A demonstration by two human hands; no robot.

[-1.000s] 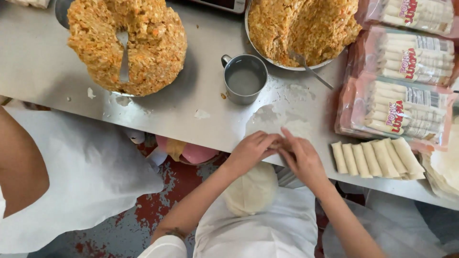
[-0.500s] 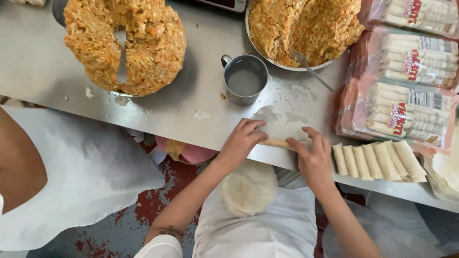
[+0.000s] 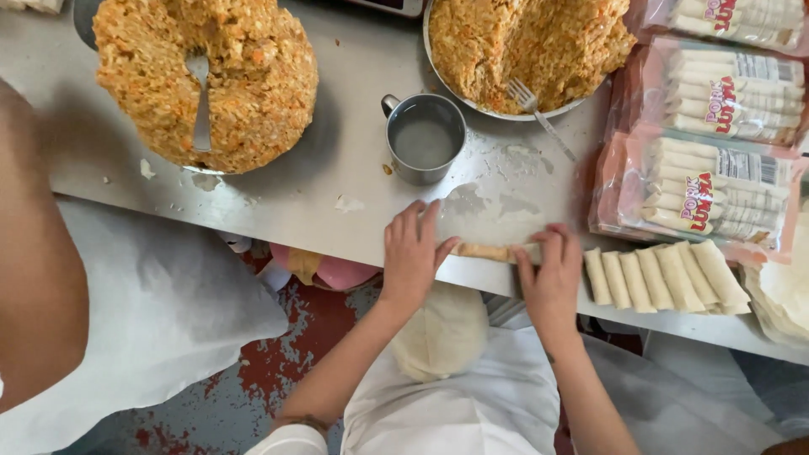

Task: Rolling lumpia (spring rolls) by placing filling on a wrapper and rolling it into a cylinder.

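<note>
My left hand (image 3: 410, 253) and my right hand (image 3: 552, 274) rest on the two ends of a thin, partly rolled spring roll (image 3: 484, 251) at the near edge of the steel table (image 3: 329, 211). Its pale wrapper (image 3: 493, 211) still lies flat on the table beyond my fingers. My left fingers spread over the roll's left end. My right fingers curl over its right end.
Several finished rolls (image 3: 666, 276) lie in a row right of my right hand, with stacked wrappers (image 3: 784, 291) beyond. Packs of rolls (image 3: 716, 181) sit at the right. A metal mug (image 3: 424, 139), two heaps of orange filling (image 3: 206, 76) (image 3: 522, 46), another person's arm (image 3: 34, 278).
My hands were together over the wrapper, then slid apart to the ends of the roll. The filling is now wrapped into a thin roll.
</note>
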